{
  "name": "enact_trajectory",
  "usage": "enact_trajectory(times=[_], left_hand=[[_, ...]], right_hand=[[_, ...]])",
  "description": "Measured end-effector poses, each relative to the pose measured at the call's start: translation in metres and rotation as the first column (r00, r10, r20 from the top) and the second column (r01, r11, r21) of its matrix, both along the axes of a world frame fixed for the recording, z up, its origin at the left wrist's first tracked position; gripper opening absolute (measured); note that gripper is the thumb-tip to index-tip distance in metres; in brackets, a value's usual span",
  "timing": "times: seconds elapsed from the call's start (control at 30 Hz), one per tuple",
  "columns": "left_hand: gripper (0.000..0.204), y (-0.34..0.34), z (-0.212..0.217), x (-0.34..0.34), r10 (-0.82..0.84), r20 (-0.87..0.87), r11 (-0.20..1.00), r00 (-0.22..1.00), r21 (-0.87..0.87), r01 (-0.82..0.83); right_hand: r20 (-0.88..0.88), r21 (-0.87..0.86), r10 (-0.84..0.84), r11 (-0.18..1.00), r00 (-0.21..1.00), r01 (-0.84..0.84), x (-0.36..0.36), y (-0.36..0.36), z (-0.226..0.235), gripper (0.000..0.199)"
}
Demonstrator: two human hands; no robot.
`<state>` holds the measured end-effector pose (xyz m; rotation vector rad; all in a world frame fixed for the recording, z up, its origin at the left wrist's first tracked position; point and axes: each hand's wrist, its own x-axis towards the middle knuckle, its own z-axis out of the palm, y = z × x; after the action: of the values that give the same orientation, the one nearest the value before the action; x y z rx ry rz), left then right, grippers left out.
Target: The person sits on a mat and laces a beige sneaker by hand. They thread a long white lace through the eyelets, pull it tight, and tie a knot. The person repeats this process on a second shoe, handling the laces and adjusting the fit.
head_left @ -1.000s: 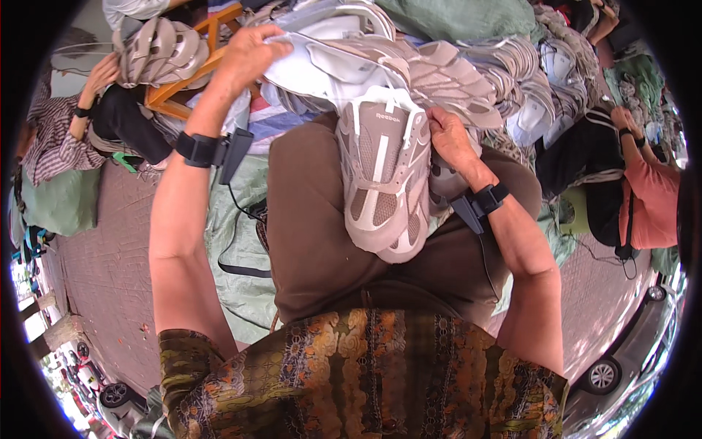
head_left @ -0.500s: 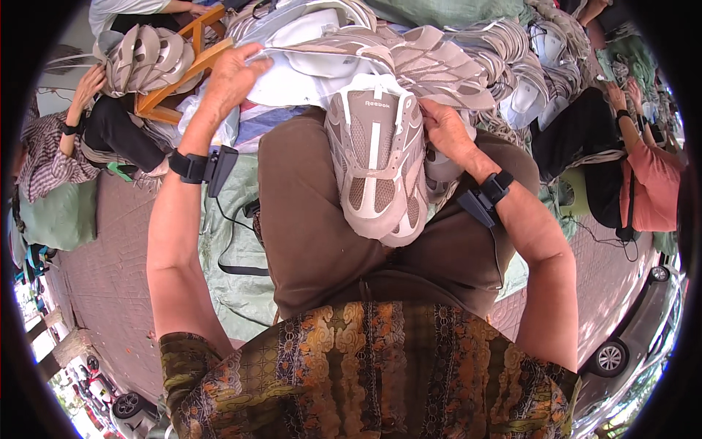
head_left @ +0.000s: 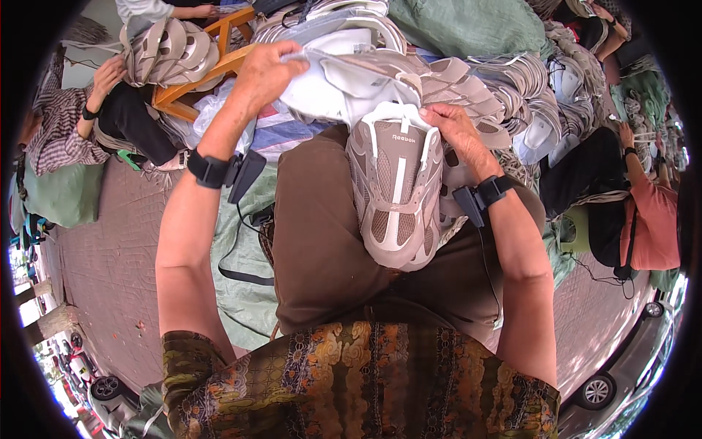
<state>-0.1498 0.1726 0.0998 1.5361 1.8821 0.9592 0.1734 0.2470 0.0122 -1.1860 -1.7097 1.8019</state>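
On my brown-trousered lap lies a small pile of grey-brown shoe uppers, the top shoe upper (head_left: 401, 192) with its toe toward me. My right hand (head_left: 455, 132) pinches the rim at its far end, thumb and fingers closed. Farther out, my left hand (head_left: 267, 73) grips the end of another shoe upper (head_left: 347, 84). That one hangs sideways across the gap between my hands, and its white lining shows. Its right end meets the far end of the pile. Both wrists carry black straps with small boxes.
Several stacks of shoe uppers (head_left: 504, 80) spread beyond my knees, beside a large green sack (head_left: 468, 25). A wooden frame (head_left: 194, 91) stands at far left. People sit at both sides, one holding a bundle of uppers (head_left: 172, 51). A cord (head_left: 234, 272) hangs by my left leg.
The whole view has shifted, so things sit lower and farther right. The upper in my left hand has turned to show more white lining. Both hands keep their hold.
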Motion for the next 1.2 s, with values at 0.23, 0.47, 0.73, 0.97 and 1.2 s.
enact_trajectory(times=[0.23,0.47,0.73,0.97,1.2], left_hand=[[0.022,0.002,-0.053,-0.029,-0.017,-0.427,0.979,0.904,0.177,0.102],[0.031,-0.067,-0.067,-0.012,-0.006,-0.208,0.986,0.978,0.163,0.041],[0.038,-0.083,-0.019,0.028,-0.058,0.043,0.996,0.997,0.064,0.055],[0.041,-0.094,-0.002,0.060,0.069,-0.427,0.917,0.902,0.382,0.111],[0.025,-0.165,-0.001,0.115,-0.282,-0.357,0.843,0.891,0.352,0.408]], right_hand=[[-0.067,-0.152,-0.044,0.988,0.997,0.033,-0.005,-0.003,-0.006,0.032],[-0.007,-0.011,-0.088,0.996,0.996,0.088,-0.004,-0.008,-0.012,0.054],[0.145,0.406,-0.070,0.914,0.987,0.005,0.013,0.002,-0.021,0.024],[0.162,0.627,-0.078,0.778,0.984,-0.042,0.030,-0.037,0.015,0.015],[0.334,0.606,0.027,0.759,0.942,-0.237,0.085,-0.099,0.075,0.016]])
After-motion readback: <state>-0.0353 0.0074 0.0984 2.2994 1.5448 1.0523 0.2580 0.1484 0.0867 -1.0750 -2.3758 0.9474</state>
